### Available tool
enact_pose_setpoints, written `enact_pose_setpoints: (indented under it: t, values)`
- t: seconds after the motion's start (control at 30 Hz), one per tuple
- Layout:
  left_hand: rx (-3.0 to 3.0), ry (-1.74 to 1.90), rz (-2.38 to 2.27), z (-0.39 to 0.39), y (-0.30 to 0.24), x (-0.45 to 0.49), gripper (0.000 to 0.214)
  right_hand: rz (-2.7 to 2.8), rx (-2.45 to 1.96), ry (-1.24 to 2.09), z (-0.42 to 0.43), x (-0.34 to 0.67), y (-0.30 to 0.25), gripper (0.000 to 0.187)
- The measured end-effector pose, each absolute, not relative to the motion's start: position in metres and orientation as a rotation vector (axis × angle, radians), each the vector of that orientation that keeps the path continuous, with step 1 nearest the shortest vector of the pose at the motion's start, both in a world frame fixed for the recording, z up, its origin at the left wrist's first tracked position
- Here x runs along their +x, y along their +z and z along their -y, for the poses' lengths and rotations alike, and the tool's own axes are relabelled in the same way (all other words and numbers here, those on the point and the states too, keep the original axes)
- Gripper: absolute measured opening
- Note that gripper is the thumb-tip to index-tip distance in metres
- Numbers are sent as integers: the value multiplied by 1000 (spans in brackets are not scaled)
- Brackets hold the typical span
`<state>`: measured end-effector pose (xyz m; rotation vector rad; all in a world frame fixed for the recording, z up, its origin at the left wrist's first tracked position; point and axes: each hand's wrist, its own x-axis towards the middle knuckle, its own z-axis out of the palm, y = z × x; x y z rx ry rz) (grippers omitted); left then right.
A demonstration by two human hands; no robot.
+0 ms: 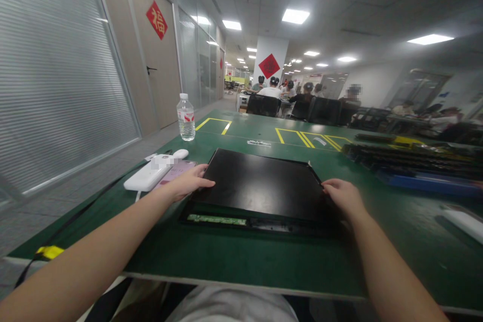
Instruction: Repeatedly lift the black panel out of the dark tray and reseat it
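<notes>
A flat black display panel (260, 181) lies tilted over a black frame (292, 226) on the green table. Along the near side of the frame shows a strip of green circuit board (217, 220). My left hand (192, 180) grips the panel's left edge, its thumb on the dark face and the other fingers at the edge. At the right edge my right hand (343, 195) pinches the panel between thumb and fingers. The fingertips under the panel are hidden.
A water bottle (186, 119) stands at the back left. Nearer lie a white box-shaped device (147, 173) and a phone (175, 175). Stacked black frames (400, 161) and a blue piece (426, 183) lie right. Yellow tape (289, 131) marks the green table (241, 261). People sit beyond.
</notes>
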<state>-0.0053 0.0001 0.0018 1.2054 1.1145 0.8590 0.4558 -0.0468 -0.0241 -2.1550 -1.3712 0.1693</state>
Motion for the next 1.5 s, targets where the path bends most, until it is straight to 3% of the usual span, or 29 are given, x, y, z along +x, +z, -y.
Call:
enact_pose_setpoints:
  t: [0.33, 1.5]
  values:
    - [1246, 861, -1147, -1, 0, -5, 55, 1364, -2125, 163, 47, 455, -24, 25]
    - [1262, 850, -1154, 0, 2, -4, 56, 1336, -2138, 204, 46, 457, -24, 27]
